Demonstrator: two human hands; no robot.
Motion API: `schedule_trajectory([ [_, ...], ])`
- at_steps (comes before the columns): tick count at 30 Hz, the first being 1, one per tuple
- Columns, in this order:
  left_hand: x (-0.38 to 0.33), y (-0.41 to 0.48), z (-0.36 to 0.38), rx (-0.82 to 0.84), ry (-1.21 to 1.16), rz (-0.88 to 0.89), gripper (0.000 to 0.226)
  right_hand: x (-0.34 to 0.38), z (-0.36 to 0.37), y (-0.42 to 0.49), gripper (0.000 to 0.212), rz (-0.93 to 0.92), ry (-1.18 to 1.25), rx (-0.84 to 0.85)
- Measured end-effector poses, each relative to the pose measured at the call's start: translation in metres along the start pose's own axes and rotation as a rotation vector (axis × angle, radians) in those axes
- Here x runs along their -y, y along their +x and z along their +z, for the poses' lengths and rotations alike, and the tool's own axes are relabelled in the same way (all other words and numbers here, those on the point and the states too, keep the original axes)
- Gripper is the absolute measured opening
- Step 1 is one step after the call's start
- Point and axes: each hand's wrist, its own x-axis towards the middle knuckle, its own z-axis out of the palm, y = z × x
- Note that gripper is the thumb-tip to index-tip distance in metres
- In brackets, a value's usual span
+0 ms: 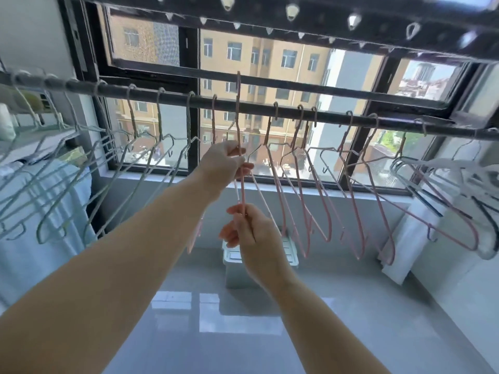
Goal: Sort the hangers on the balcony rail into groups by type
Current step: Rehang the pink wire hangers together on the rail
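Pink wire hanger [238, 87]: judged light, stiff, slightly springy. Hook is held clear above the rail [337, 118] at mid-span. Neck is pinched by left hand [229, 159], lower wire by right hand [252, 234]; neck advised as hold.

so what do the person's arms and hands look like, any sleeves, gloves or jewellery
The left arm and right arm are bare as far as the frame shows, with no sleeves in view. The left hand and right hand are ungloved; no watch, bracelet or ring shows.
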Motion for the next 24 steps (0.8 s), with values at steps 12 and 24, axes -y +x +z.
schedule_trajectory([
  [12, 0.041, -0.004, 0.008, -0.133, 0.481, 0.057, 0.056, 0.008, -0.034, -0.013, 0.043, -0.205, -0.652, -0.405],
  [24, 0.034, -0.041, 0.055, 0.276, 0.173, -0.072, 0.026, -0.025, -0.037, 0.026, 0.023, 0.138, -0.239, -0.222],
])
